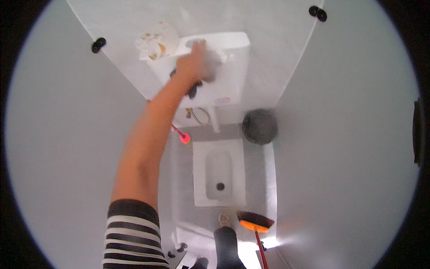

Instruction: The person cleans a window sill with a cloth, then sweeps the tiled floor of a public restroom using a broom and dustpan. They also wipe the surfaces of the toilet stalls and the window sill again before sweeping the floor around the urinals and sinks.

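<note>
From the lower left my left arm, in a black-and-white striped sleeve, reaches up to a white toilet cistern (234,67) on the wall. My left hand (191,64) is at the cistern's upper front, blurred by motion. It looks closed on a grey, cloth-like thing (211,67), smeared against the white surface; its exact kind is unclear. Small black parts (192,92) show below the wrist, partly hidden by the arm. Crumpled white material with yellow-brown patches (154,45) is beside the cistern's left end. My right hand is out of view.
Below is a white squat toilet (197,172), with a dark bin (260,127) to its right and a pink-headed brush (185,138) to its left. An orange broom (254,224) stands near my foot (224,220). Grey partitions (340,134) close in both sides.
</note>
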Tool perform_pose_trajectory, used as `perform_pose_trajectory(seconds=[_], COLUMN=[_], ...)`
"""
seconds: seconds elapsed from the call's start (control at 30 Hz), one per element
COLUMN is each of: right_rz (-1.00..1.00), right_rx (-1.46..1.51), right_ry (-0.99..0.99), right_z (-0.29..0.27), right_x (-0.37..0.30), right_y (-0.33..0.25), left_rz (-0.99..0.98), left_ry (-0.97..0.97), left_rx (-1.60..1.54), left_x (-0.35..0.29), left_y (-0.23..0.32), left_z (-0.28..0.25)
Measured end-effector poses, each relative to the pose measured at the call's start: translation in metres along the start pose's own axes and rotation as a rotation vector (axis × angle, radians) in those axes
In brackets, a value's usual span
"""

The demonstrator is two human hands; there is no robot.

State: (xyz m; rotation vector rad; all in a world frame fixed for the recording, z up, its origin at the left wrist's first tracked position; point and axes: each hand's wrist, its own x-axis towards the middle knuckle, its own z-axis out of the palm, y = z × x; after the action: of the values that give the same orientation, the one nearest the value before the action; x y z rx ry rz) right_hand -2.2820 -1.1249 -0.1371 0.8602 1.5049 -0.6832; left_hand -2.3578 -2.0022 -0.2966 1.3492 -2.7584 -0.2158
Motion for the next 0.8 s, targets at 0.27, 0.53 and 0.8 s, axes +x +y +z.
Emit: perform_pose_trajectory(seconds=[0.27,0.53,0.8], right_rz=[-0.091,-0.049,-0.035], right_rx=[-0.220,-0.079,-0.110], right_ry=[0.016,0.012,-0.004], right_z=[0.027,0.030,0.016], right_x=[0.100,0.096,0.105], right_y=[-0.065,-0.060,-0.033], left_rz=[-0.064,-0.006,-0.125], left_ry=[0.257,0.132,0.372], left_rx=[0.233,0.223,-0.368], left_x=[0.033,0.032,-0.092], left_y=[0.000,0.011,0.033], left_z=[-0.016,-0.029,0.022])
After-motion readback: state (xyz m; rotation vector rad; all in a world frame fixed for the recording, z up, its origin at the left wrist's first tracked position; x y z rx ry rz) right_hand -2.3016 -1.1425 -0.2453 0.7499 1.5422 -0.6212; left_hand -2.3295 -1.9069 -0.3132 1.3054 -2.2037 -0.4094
